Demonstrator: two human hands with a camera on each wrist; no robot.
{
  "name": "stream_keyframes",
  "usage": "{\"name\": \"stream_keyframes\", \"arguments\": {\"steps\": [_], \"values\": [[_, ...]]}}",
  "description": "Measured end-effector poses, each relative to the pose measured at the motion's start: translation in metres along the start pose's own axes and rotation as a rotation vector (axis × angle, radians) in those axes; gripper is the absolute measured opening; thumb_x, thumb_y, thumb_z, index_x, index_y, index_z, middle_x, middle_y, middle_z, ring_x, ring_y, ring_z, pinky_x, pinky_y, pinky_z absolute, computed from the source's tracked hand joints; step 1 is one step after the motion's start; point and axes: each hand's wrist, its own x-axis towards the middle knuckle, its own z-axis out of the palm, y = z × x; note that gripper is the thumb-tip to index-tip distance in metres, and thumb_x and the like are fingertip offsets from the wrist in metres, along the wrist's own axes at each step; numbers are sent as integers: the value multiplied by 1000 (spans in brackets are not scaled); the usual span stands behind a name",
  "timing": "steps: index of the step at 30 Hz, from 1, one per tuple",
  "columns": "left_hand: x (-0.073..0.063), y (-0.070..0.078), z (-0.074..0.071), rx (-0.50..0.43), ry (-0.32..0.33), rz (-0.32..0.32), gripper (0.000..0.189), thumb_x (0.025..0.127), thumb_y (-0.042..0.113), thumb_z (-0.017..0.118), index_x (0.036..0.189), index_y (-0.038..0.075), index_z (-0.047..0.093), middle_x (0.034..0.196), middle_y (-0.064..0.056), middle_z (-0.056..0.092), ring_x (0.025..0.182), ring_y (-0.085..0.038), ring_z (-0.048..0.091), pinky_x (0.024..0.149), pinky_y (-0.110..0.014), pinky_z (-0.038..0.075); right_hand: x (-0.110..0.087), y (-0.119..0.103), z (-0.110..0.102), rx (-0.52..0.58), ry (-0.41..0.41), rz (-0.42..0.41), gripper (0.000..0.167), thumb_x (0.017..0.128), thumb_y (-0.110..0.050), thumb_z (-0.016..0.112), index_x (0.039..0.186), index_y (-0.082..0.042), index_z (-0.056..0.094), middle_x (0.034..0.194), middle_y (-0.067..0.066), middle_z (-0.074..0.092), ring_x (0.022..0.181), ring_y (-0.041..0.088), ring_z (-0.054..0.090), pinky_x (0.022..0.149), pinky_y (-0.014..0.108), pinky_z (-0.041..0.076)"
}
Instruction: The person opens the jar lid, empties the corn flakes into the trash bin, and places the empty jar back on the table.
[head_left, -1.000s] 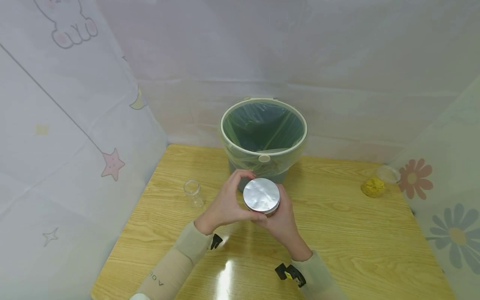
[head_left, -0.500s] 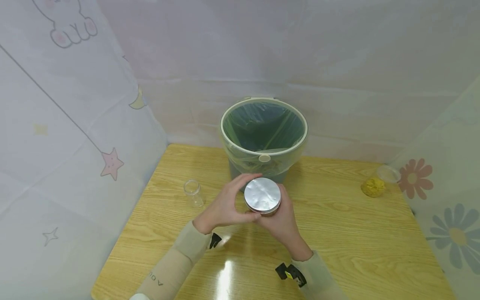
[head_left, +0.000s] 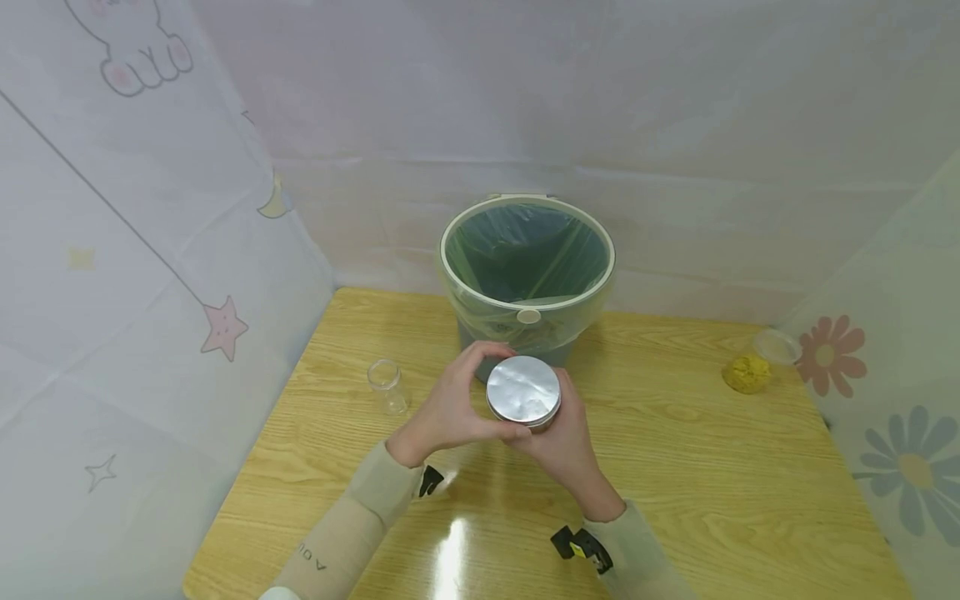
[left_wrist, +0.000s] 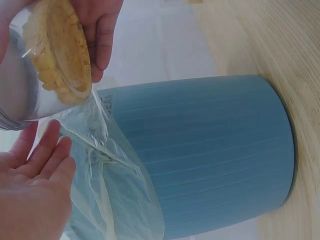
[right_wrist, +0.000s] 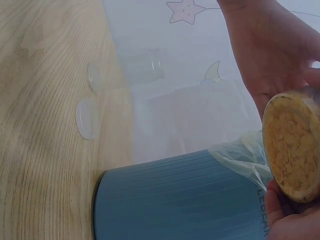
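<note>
A clear jar with a silver top (head_left: 523,390) is held in the air in front of the bin; yellow flakes (right_wrist: 292,150) lie inside against its base. My left hand (head_left: 450,412) arcs round the rim of the silver top, thumb on the near side and fingers on the far side. In the head view my right hand (head_left: 558,446) grips the jar's body from the right, partly hidden beneath the top. In the left wrist view the jar's side (left_wrist: 65,55) shows between both hands.
A blue bin (left_wrist: 210,145) lined with a clear bag stands behind the jar. On the wooden table (head_left: 712,467), a clear container (head_left: 387,387) stands at the left. A clear container with yellow contents (head_left: 747,372) is at the right, near the patterned cloth (head_left: 911,358).
My left fingers slid a little to the right along the far rim, then back left. The jar stays in nearly the same place, and the creases on its silver top look different.
</note>
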Motion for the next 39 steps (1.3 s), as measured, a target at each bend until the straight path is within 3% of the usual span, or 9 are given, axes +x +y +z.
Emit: {"name": "stream_keyframes", "arguments": {"steps": [7,10,15,21,29,34,39], "values": [[0,0,2,-17,28,-39,90,55,34,102,128,13,53,132,-2,56,129,-17,49,110,-40,38,1,-3,-1,-10,-10,3,79,61,-11,94,130,-2,56,121,8,61,109,24,59,95,36,47],[0,0,2,-5,14,-31,97,55,36,102,134,10,52,135,-6,56,130,-17,48,111,-41,37,1,-5,-1,-8,-15,3,79,63,-15,95,130,-3,56,122,7,61,110,25,58,96,37,46],[0,-1,-1,-8,-60,23,97,69,33,94,148,5,46,143,-10,53,133,-19,47,110,-43,39,2,-6,-1,4,-18,3,77,65,-10,94,131,-4,55,124,7,60,112,26,58,97,39,46],[0,0,-2,-64,-92,42,82,77,27,86,147,7,48,144,-2,53,131,-20,49,108,-42,41,1,-6,0,10,-6,18,79,61,-2,91,132,-5,55,124,5,60,112,24,57,97,38,46],[0,1,-1,-38,-29,47,81,71,27,94,139,10,53,139,-3,55,131,-19,49,109,-48,40,1,-5,-1,11,-3,17,78,60,-1,90,130,-5,56,123,4,61,110,24,58,95,38,47],[1,1,0,-26,11,7,84,63,30,99,132,10,54,137,-9,55,132,-18,48,111,-46,37,2,-6,-1,-4,-4,11,75,62,-3,90,128,-4,56,120,3,61,108,24,58,95,36,46],[0,-2,3,-25,45,-18,84,59,31,101,125,12,53,138,-8,55,132,-18,48,111,-45,37,2,-5,0,-2,-6,3,76,61,-5,92,128,-2,56,119,8,61,108,24,58,95,35,46]]}}
